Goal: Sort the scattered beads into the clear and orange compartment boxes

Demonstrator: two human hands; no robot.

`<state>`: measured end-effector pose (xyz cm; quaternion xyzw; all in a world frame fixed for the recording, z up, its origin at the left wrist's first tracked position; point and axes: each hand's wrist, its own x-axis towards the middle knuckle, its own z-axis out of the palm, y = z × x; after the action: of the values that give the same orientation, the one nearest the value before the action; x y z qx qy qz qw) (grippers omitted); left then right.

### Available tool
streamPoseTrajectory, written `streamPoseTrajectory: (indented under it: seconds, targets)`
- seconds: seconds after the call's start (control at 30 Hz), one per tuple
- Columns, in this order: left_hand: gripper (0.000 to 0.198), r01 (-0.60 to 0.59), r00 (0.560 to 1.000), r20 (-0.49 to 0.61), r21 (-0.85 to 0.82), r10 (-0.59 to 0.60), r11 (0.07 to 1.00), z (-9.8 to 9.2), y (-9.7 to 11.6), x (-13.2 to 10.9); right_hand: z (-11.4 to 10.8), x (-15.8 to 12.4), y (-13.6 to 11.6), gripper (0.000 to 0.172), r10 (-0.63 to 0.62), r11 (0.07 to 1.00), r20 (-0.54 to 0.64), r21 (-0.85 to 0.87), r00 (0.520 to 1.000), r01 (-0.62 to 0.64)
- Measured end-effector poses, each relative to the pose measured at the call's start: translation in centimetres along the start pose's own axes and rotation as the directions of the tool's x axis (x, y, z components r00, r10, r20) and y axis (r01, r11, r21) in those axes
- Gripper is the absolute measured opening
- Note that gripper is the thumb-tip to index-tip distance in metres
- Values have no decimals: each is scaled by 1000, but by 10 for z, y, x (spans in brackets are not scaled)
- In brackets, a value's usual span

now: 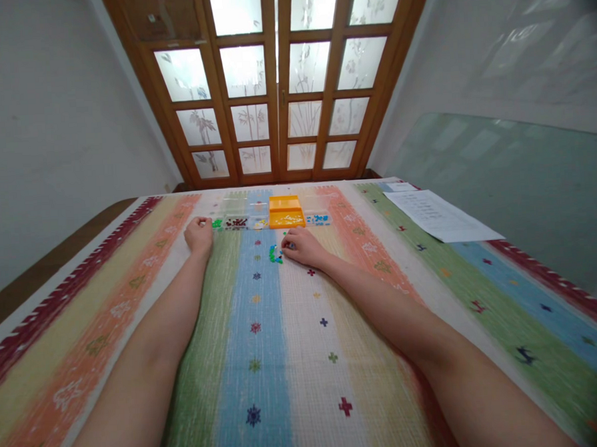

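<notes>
Striped cloth spreads beneath us; left of the fingers on our right hand, a green-and-blue curve looks part-built, loose green pieces remaining beside our left hand (whether either's fingers grip, we cannot tell).

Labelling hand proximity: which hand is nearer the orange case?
Right. The right hand is just in front of the orange case; the left hand is farther off, to its left.

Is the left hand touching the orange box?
Apart. The head view plainly shows a gap, with dark pieces lying between the left hand and the orange box.
</notes>
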<state>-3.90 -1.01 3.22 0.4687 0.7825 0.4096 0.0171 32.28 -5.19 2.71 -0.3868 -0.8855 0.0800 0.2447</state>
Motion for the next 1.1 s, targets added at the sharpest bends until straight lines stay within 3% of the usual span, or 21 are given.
streamPoseTrajectory:
  seconds: [0.1,0.2,0.3,0.43,0.53,0.6,0.73,1.1]
  targets:
    - [32,-136,989,64,31,134,990,3,15,-13,2,2,0,7,0,1000,7,1,1000,0]
    - [32,-327,933,160,15,321,945,8,31,-29,3,3,-1,6,-3,1000,0,0,1000,3]
    - [31,-491,831,288,-26,477,871,13,47,-48,2,3,-2,8,-14,1000,-22,15,1000,15]
    - [28,-656,654,419,-100,630,748,17,63,-69,-3,6,3,10,24,998,-102,68,995,-17]
    - [27,-722,524,503,-164,687,672,17,69,-79,-9,13,13,9,104,991,-190,107,976,-85]
    - [26,-735,469,541,-200,698,648,17,71,-82,-14,19,23,9,161,984,-239,110,958,-138]
    - [27,-733,420,573,-243,704,635,16,71,-82,-20,35,43,10,243,970,-286,71,927,-232]
    - [32,-700,373,602,-316,705,641,17,70,-85,-11,73,70,16,362,926,-274,-4,891,-377]
